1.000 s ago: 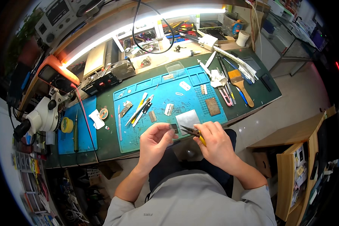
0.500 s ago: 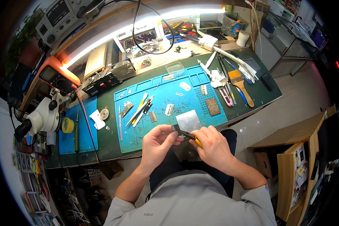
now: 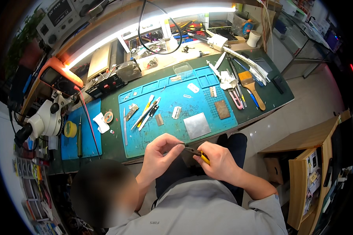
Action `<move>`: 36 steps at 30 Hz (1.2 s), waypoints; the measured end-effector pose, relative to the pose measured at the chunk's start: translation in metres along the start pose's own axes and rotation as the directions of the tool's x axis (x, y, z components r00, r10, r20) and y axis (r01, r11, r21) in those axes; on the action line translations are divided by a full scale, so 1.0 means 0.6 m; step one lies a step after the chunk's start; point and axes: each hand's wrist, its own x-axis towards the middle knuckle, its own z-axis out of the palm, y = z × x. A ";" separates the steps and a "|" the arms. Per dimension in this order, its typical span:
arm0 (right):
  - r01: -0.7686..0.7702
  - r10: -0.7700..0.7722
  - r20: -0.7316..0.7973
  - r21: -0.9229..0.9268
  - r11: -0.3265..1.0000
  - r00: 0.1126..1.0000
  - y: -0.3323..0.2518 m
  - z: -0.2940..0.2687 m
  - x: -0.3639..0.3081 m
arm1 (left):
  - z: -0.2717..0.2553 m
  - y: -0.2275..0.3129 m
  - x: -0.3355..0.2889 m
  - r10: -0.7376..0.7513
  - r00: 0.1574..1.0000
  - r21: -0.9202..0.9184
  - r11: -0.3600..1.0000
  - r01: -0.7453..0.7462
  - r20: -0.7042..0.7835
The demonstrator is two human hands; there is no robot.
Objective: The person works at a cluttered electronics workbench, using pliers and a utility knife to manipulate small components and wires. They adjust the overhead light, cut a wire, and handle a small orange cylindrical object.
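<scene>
In front of the bench edge, my right hand is closed round the yellow-handled pliers. Their dark jaws point left, toward my left hand. Its thumb and forefinger pinch a small dark piece, mostly hidden by the fingers; whether the jaws grip it I cannot make out. Just beyond the hands, a square silver metal sheet lies on the blue work mat. Farther left on that mat are tweezers and other slim tools. Small metal plates, a brown one among them, lie about.
At the left stand a microscope and an orange multimeter. A wide brush and several hand tools lie to the right. Along the back runs a bright lamp. A wooden cabinet stands on the right. A blurred patch covers the lower left.
The dark piece in my left fingers has tilted, so less of it shows. Both hands have shifted slightly down, uncovering more of the silver sheet. A blurred patch has appeared over my left forearm.
</scene>
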 end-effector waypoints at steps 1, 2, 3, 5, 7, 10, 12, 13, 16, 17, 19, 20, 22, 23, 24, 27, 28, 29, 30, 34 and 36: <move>0.016 -0.016 0.011 0.034 0.999 1.000 0.002 0.005 -0.005 | -0.003 0.002 -0.006 -0.005 1.000 0.020 1.000 0.005 0.014; 0.027 -0.028 0.020 0.052 0.998 0.999 0.001 0.009 -0.008 | -0.007 0.006 -0.013 -0.021 0.999 0.055 0.998 0.019 0.035; 0.038 -0.040 0.030 0.069 0.997 0.999 0.000 0.013 -0.010 | -0.011 0.009 -0.021 -0.039 0.998 0.090 0.995 0.033 0.055; 0.056 -0.061 0.070 0.073 0.996 0.996 0.000 0.022 -0.018 | -0.021 0.002 -0.045 -0.075 0.995 0.093 0.993 0.068 0.064; -0.004 -0.012 0.149 0.108 0.994 0.989 -0.003 0.030 -0.026 | -0.021 0.001 -0.062 -0.070 0.997 0.097 0.993 0.065 0.039; -0.057 0.019 0.213 0.174 0.983 0.977 0.000 0.051 -0.038 | -0.027 -0.013 -0.078 -0.068 0.998 0.161 0.984 0.069 -0.016; -0.054 0.008 0.221 0.204 0.977 0.975 0.001 0.062 -0.042 | -0.031 -0.028 -0.091 -0.077 0.996 0.166 0.983 0.084 -0.049; -0.074 0.018 0.251 0.215 0.974 0.968 -0.001 0.063 -0.043 | -0.031 -0.026 -0.096 -0.080 0.995 0.148 0.985 0.088 -0.059; -0.154 0.072 0.337 0.223 0.963 0.939 -0.009 0.067 -0.056 | -0.028 -0.025 -0.115 -0.115 0.990 0.099 0.988 0.122 -0.076; -0.179 0.093 0.356 0.215 0.960 0.930 -0.011 0.068 -0.061 | -0.029 -0.028 -0.122 -0.130 0.989 0.096 0.986 0.137 -0.075; -0.212 0.121 0.392 0.197 0.957 0.912 -0.011 0.071 -0.071 | -0.030 -0.035 -0.132 -0.171 0.984 0.068 0.982 0.174 -0.058; -0.220 0.130 0.407 0.183 0.958 0.904 -0.010 0.072 -0.076 | -0.030 -0.040 -0.135 -0.193 0.980 0.041 0.980 0.194 -0.040; -0.235 0.144 0.419 0.174 0.956 0.896 -0.008 0.072 -0.081 | -0.030 -0.048 -0.141 -0.247 0.969 -0.012 0.969 0.247 -0.011; -0.242 0.149 0.416 0.180 0.953 0.897 -0.007 0.071 -0.082 | -0.031 -0.049 -0.142 -0.279 0.960 -0.035 0.960 0.279 0.001; -0.247 0.152 0.414 0.186 0.951 0.898 -0.005 0.071 -0.082 | -0.032 -0.052 -0.144 -0.309 0.951 -0.059 0.949 0.310 0.013; -0.257 0.169 0.403 0.175 0.950 0.899 -0.002 0.081 -0.078 | -0.055 -0.074 -0.168 -0.388 0.921 -0.238 0.898 0.370 -0.031; -0.284 0.198 0.399 0.168 0.944 0.895 -0.005 0.083 -0.079 | -0.059 -0.088 -0.177 -0.398 0.914 -0.193 0.905 0.379 -0.073; -0.298 0.208 0.406 0.170 0.939 0.890 -0.008 0.089 -0.078 | -0.066 -0.106 -0.190 -0.408 0.903 -0.144 0.910 0.389 -0.137; -0.298 0.199 0.429 0.177 0.938 0.881 -0.011 0.098 -0.073 | -0.076 -0.126 -0.208 -0.412 0.883 -0.097 0.911 0.401 -0.226; -0.410 0.245 0.505 0.246 0.878 0.828 -0.030 0.140 -0.080 | -0.104 -0.238 -0.312 -0.355 0.812 0.272 0.815 0.511 -0.463; -0.396 0.202 0.534 0.278 0.875 0.821 -0.032 0.178 -0.086 | -0.114 -0.294 -0.400 -0.122 0.824 0.571 0.663 0.483 -0.554</move>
